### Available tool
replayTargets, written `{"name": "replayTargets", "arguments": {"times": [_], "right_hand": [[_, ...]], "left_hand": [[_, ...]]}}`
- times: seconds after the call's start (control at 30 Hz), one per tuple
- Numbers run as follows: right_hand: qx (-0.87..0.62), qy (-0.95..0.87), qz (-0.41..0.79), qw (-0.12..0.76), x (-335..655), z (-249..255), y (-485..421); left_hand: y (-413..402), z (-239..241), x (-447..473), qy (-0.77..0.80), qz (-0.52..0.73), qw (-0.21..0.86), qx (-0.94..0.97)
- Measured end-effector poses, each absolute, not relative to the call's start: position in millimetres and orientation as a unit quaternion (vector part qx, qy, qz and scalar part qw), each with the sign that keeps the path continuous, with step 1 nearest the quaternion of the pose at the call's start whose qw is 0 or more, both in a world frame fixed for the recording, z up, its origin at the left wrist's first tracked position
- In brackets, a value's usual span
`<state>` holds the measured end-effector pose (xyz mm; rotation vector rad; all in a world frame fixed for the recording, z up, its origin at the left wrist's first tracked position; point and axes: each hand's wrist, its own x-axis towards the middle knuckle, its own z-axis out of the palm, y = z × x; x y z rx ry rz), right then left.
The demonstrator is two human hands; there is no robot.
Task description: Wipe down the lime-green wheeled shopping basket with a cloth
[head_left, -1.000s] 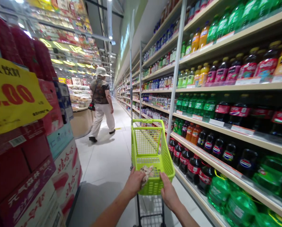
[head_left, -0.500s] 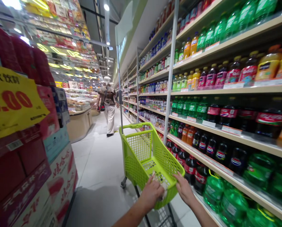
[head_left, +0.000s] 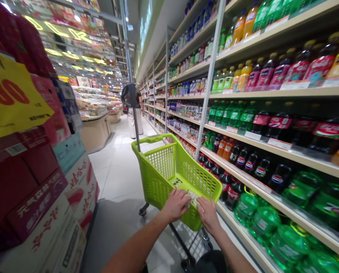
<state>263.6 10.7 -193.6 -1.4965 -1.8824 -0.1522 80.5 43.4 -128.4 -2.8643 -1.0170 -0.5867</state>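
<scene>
Lime-green cart (head_left: 199,172) under both hands (head_left: 177,204), Pepsi bottles (head_left: 262,171), yellow sign (head_left: 17,104) (red ".00")

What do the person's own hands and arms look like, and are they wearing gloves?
No gloves: the left hand and right hand are bare. Both forearms are bare too, with no sleeves in view and no watch or bracelet visible.
</scene>
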Motion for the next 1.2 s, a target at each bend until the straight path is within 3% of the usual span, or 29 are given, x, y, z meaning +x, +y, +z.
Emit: {"name": "replayTargets", "arguments": {"times": [0.27, 0.53, 0.8, 1.07, 1.2], "right_hand": [[-0.666, -0.68, -0.062, 0.302, 278.4, -180.2, 13.9], [-0.608, -0.714, -0.077, 0.34, 226.9, -183.4, 23.9], [-0.568, -0.727, -0.077, 0.378, 289.5, -194.0, 16.7], [-0.604, -0.705, -0.053, 0.368, 294.2, -184.7, 31.0], [-0.615, -0.696, -0.071, 0.364, 306.0, -182.2, 35.6]], "left_hand": [[106.3, -87.3, 12.6, -0.492, -0.185, 0.064, -0.848], [90.2, -121.2, 44.9, -0.417, -0.213, 0.093, -0.879], [144.9, -80.4, -60.4, -0.489, -0.276, 0.136, -0.816], [133.3, -85.4, -38.3, -0.442, -0.221, 0.107, -0.863], [141.8, -63.7, -66.7, -0.484, -0.264, 0.128, -0.824]]}}
